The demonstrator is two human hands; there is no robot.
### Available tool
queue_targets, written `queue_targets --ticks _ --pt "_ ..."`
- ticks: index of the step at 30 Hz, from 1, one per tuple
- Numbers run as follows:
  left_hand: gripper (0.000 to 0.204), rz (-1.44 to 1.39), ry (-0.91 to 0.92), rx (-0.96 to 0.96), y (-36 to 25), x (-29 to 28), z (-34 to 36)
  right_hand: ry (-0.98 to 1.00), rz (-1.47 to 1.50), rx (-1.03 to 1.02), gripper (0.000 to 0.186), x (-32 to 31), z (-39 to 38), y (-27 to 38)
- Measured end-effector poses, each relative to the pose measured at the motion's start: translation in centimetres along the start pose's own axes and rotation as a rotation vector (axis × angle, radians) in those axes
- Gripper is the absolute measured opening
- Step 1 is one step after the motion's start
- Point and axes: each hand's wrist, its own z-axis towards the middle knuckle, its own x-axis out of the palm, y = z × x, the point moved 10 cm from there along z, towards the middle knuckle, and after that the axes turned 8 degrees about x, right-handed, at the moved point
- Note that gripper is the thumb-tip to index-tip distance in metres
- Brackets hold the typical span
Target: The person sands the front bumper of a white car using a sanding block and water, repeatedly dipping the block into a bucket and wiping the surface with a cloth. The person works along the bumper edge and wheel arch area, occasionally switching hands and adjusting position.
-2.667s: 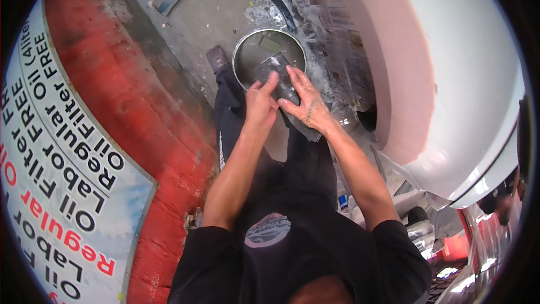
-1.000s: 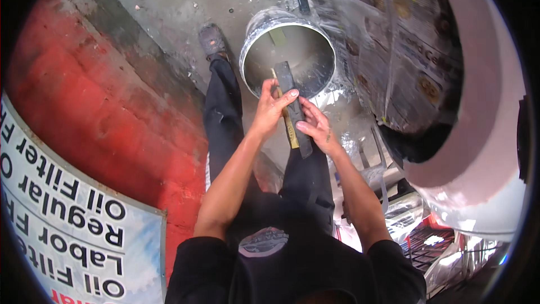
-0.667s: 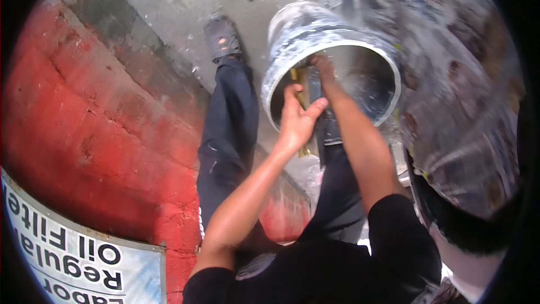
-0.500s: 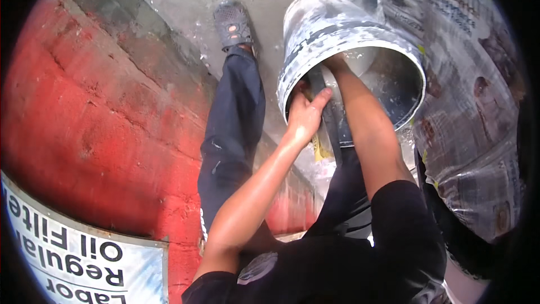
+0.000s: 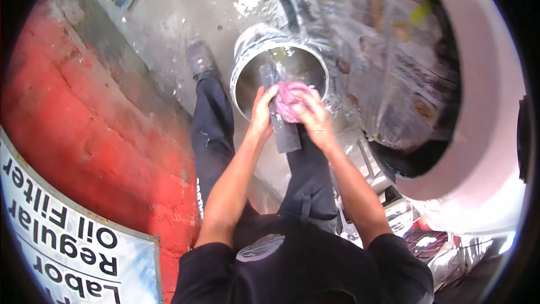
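I see the left hand (image 5: 261, 112) grasping a long dark block (image 5: 287, 136), thumb over its top face. Right hand (image 5: 316, 119) has fingers bunched around a pink cloth (image 5: 291, 103), held against the block. Block's far end sits over the mouth of the bucket (image 5: 261, 36), near end past the rim. Bucket's on the floor (image 5: 183, 19), newspaper (image 5: 394, 73) to its right.

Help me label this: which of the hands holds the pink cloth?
The right hand holds the pink cloth; the left hand grips the dark oblong block.
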Motion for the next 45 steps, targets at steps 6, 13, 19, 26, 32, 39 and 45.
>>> queue_targets --ticks 6,13,19,26,32,39,45 --pt "0.098 0.069 0.209 0.08 -6.2 13.1 -7.4 -0.254 0.014 0.017 0.038 -5.7 -1.0 9.6" --pt "0.085 0.148 0.36 0.271 -14.5 27.1 -12.5 -0.378 -1.212 -0.602 0.045 -15.2 -9.0 41.4" --pt "0.079 0.305 0.259 0.583 -16.2 38.5 -13.3 -0.258 -2.028 -0.706 0.036 -23.4 -11.4 49.3" --pt "0.043 0.465 0.021 0.735 -15.0 40.5 -14.7 -0.123 -1.994 -0.821 0.037 -30.9 -16.3 50.6" --pt "0.039 0.437 -0.099 0.91 -24.7 40.2 -2.4 -0.123 -2.007 -0.91 0.043 -28.9 -13.2 50.4" --pt "0.038 0.537 -0.186 1.134 -17.5 41.4 -12.2 -0.215 -1.994 -0.899 0.04 -29.0 -12.7 50.9" --pt "0.043 0.288 -0.091 0.625 -27.4 40.8 6.1 -0.22 -1.974 -0.921 0.038 -28.6 -12.2 51.1"
